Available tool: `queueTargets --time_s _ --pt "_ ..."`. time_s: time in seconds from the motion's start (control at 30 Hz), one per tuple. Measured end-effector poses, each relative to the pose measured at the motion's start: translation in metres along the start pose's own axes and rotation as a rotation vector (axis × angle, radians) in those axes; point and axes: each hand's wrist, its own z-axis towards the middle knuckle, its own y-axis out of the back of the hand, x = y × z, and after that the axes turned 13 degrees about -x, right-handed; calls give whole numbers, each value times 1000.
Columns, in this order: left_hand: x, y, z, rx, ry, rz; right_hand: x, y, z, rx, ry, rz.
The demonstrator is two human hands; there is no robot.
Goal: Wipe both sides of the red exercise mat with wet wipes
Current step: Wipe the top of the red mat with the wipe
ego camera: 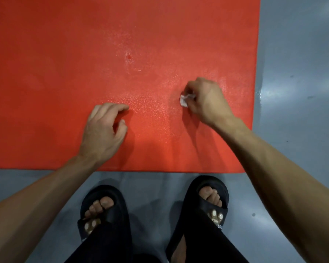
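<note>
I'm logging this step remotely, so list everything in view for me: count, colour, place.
exercise mat: one, red, flat on the floor, fills the upper frame; a damp sheen and a small mark near its middle
wet wipe: one, white, crumpled, on the mat in the right hand's fingers
floor: grey, glossy, right of and below the mat
slippers: two, black with paw prints, on the feet at the mat's near edge
trousers: dark, bottom edge
left hand: one, fingers curled, fingertips on the mat, holding nothing
right hand: one, pinching the wipe against the mat
</note>
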Motion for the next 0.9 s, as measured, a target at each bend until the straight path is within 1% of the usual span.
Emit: queueTargets --time_s 0.03,0.1,0.13,0.2,0.23,0.27,0.33,0.47,0.53,0.57,0.63,0.77,0.8,0.83,0.9 --pt "-1 -1 2 -5 -3 -2 -1 5 10 -6 0 -27" --pt "-5 -3 4 -15 -12 -9 -2 16 6 63 -17 -31" --pt "-5 -3 6 -19 -13 -11 0 21 -7 145 -25 -12" --pt "-4 -4 7 -29 -12 -15 1 20 -42 365 -47 14" --pt "-3 -4 7 -31 -13 -12 1 16 -57 438 -48 4" --pt "-3 -5 7 -31 -19 -8 -1 13 -65 455 -63 -6" --pt "-3 -7 5 -27 -35 2 -5 7 -55 368 -68 12" --pt "-7 -11 8 -32 -56 40 -9 -2 6 10 -12 12" --pt "-8 -12 10 -46 -66 53 -12 0 31 -96 -5 18" --pt "-8 -13 12 -53 -73 54 -14 2 35 -100 8 3" --pt "-9 -14 17 -62 -84 47 -18 12 25 -49 59 -10" --pt "-6 -13 23 -86 -61 37 -23 19 -31 201 137 42" --pt "-6 -14 23 -85 -59 38 -26 17 -36 222 138 38" --pt "-5 -15 23 -83 -61 42 -28 15 -33 207 141 39" --pt "-6 -18 25 -77 -67 49 -29 11 -11 108 157 35"
